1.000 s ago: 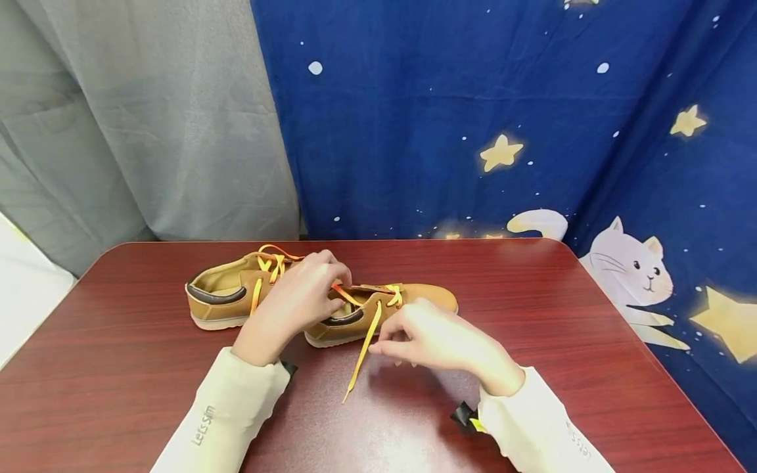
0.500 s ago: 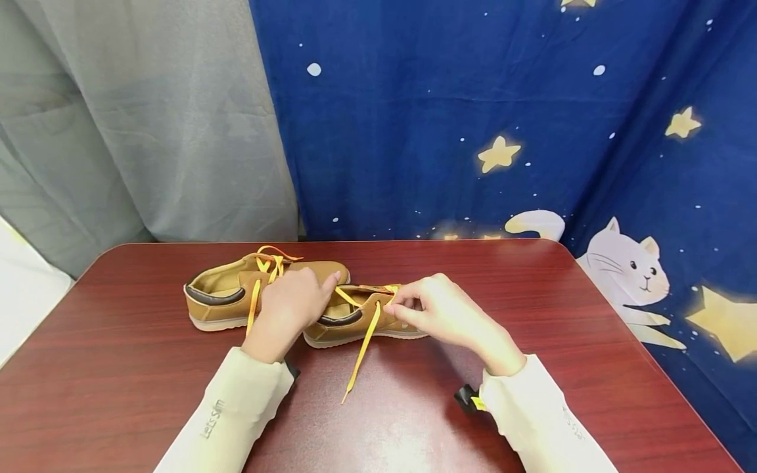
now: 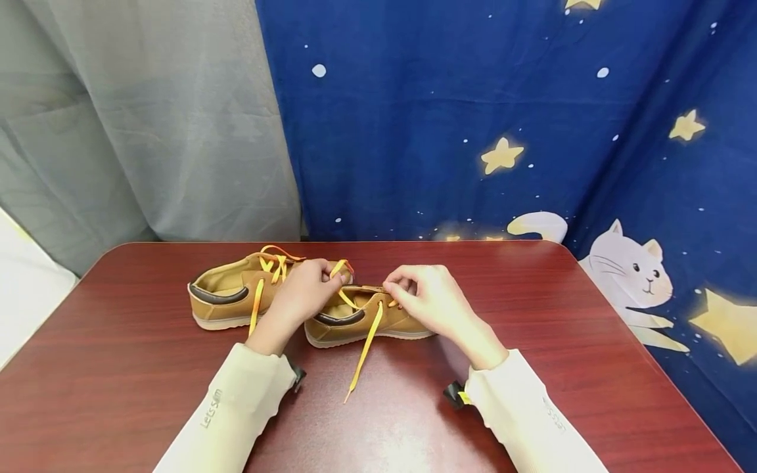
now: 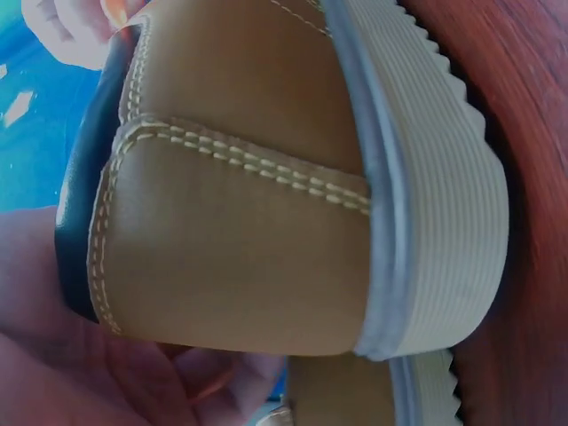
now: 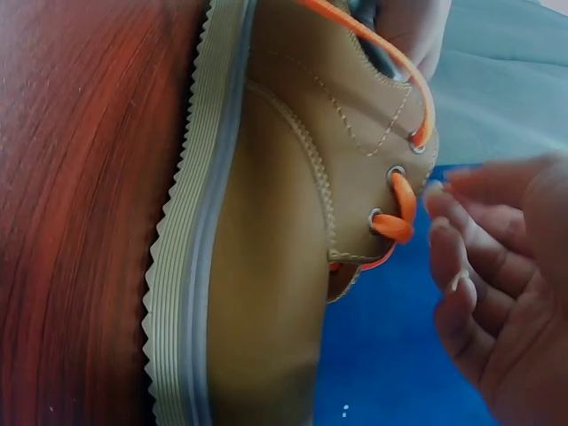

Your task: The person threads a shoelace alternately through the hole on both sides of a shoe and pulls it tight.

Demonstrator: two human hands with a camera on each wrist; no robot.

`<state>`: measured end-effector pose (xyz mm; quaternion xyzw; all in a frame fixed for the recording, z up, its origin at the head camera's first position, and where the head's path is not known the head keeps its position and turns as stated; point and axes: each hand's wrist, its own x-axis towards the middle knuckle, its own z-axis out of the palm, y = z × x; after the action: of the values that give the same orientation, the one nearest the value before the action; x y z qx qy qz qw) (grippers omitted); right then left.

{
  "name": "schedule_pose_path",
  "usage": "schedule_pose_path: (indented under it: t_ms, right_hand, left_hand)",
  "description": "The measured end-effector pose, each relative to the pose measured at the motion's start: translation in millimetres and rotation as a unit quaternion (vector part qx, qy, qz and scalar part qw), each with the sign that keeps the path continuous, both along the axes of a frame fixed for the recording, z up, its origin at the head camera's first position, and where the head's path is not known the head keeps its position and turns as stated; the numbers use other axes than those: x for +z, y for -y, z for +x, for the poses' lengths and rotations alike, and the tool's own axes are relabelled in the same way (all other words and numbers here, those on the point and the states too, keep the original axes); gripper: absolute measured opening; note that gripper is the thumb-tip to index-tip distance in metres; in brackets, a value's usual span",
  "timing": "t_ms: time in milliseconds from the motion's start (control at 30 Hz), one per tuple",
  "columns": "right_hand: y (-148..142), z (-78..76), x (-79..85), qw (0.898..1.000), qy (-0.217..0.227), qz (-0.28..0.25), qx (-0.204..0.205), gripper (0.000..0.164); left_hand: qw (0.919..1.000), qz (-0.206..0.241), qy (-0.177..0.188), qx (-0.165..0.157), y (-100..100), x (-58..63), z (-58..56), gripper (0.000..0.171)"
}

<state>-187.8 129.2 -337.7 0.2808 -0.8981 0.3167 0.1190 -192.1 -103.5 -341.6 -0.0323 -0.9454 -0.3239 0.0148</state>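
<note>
A tan shoe (image 3: 355,326) with yellow-orange laces lies on its sole, toe to the right. My left hand (image 3: 298,295) is over its heel end, thumb and forefinger pinching the far shoelace (image 3: 338,268), whose orange end sticks up past the fingertips. My right hand (image 3: 437,302) is at the lacing, thumb and forefinger tips together by the eyelet edge; whether anything is between them cannot be told. The near lace (image 3: 365,351) hangs down to the table. In the right wrist view, orange lace (image 5: 404,200) threads the eyelets. The heel (image 4: 231,240) fills the left wrist view.
A matching tan shoe (image 3: 220,302) stands behind and to the left, partly covered by my left hand, its laces loose. Both rest on a dark red wooden table (image 3: 579,341). A grey curtain (image 3: 195,118) and a blue starry curtain (image 3: 414,131) hang behind.
My right hand has risen from beside the near lace to the shoe's lacing. The left hand dipped, then lifted slightly with the far lace, whose end now shows above the fingers.
</note>
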Motion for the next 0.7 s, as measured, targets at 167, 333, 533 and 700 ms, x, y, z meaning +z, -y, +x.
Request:
schedule_pose_path:
  t_ms: [167,333,533,700]
  right_hand:
    - [-3,-8.8,-7.1,1.0,-0.011,0.01,-0.006,0.007]
    - [-7,-16.3,-15.5,0.999,-0.001,0.002,0.037,0.015]
    - [-10,-20.9,-17.1,0.997,0.031,0.018,0.068,0.018]
    - [-15,-25.3,-14.8,0.993,0.05,0.042,0.095,0.018]
  left_hand:
    - [0.9924,0.122,0.006,-0.012,1,-1.2,-5.5,0.025]
    - [0.946,0.313,0.07,-0.045,1,1.2,-8.0,0.044]
    - [0.9032,0.392,0.136,-0.109,7,0.4,-11.1,0.041]
    - [0.8986,0.404,0.141,-0.098,8,-1.4,-13.1,0.03]
